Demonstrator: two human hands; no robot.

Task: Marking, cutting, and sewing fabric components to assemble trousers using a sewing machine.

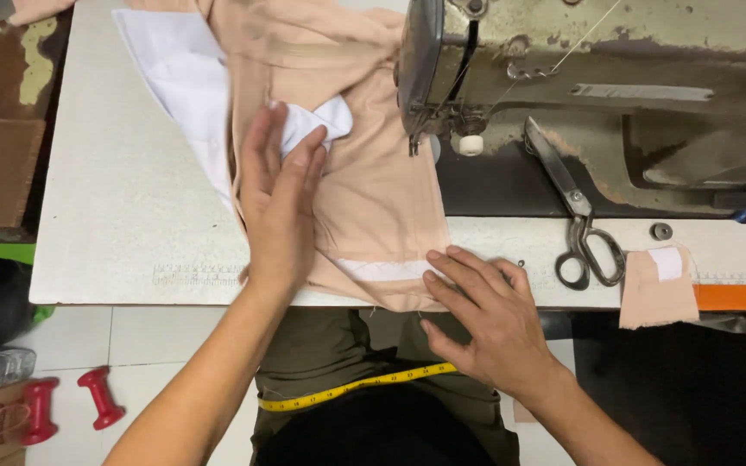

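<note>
your left hand [276, 203] lies flat and open on the peach fabric [373, 194], fingers stretched out together toward the far side, fingertips touching a fold of white cloth [317, 121] that pokes out of the peach layers. it grips nothing; it only presses down. your right hand [485, 315] rests at the near edge of the worktop [123, 216], fingers spread and slightly bent, its fingertips on the near right corner of the peach fabric beside a white strip along the hem. it also holds nothing. the fabric runs from the near edge up under the needle of the sewing machine [597, 95] on the far right. scissors [576, 216] lie just right of your right hand, near a small peach scrap [654, 293]. a yellow tape measure [356, 387] crosses your lap.
</note>
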